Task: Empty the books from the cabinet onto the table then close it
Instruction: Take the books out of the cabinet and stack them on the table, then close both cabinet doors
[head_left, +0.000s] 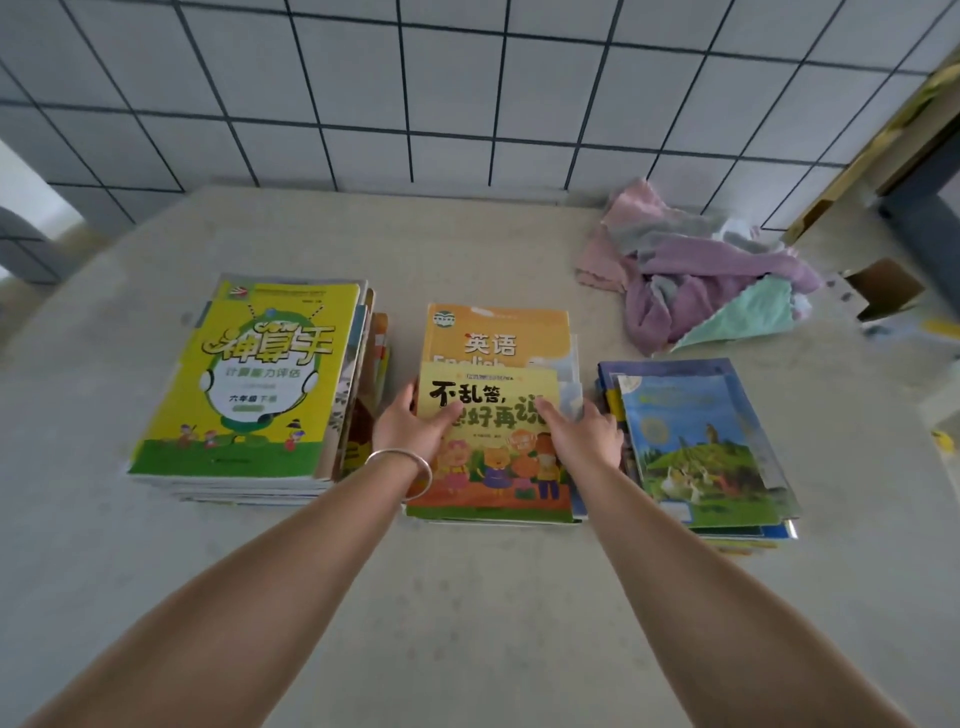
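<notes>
Yellow-and-orange, the picture book (493, 447) tops the middle stack (519, 332) on the pale surface (467, 597), its long axis running from the near edge toward the far edge, title upright to the viewer. The left hand (410, 423) holds its left edge, thumb on the cover; the right hand (584, 434) presses its right side with fingers spread. A taller stack (249, 384) sits left, a blue-covered stack (701, 441) right; crumpled cloths (701, 270) lie near the far right corner.

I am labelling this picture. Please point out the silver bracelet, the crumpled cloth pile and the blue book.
silver bracelet (410, 464): head view, band's middle.
crumpled cloth pile (691, 270): head view, purple fold.
blue book (696, 441): head view, cover centre.
</notes>
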